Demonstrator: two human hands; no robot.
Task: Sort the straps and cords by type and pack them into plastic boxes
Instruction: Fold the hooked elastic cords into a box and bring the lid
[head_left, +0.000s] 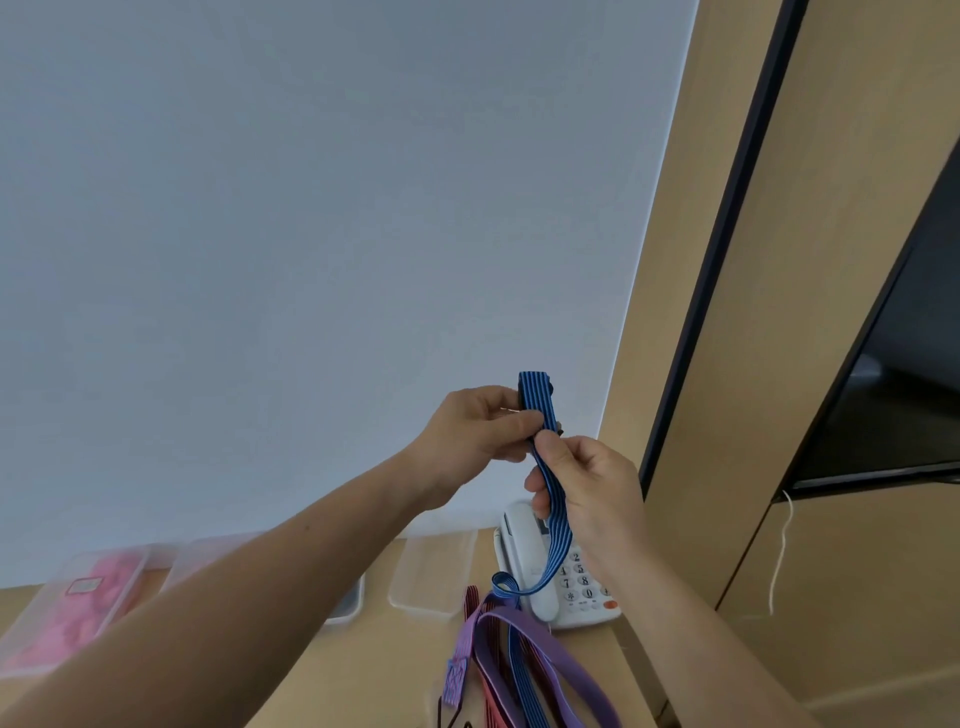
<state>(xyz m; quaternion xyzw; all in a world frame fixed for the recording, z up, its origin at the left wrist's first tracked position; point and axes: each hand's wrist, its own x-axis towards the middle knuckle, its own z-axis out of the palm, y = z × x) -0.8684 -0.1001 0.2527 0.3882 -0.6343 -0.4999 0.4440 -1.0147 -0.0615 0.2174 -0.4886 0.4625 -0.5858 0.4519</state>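
Head view: I see left hand (467, 436) and right hand (589, 493) together, both pinching the blue strap (537, 397) above the counter (363, 670); its tail hangs to the strap pile (488, 649) beside the phone (524, 535), right edge

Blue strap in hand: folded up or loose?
Partly folded. The blue strap is doubled over at its top, pinched between left hand and right hand; the rest hangs loose toward the strap pile on the desk.
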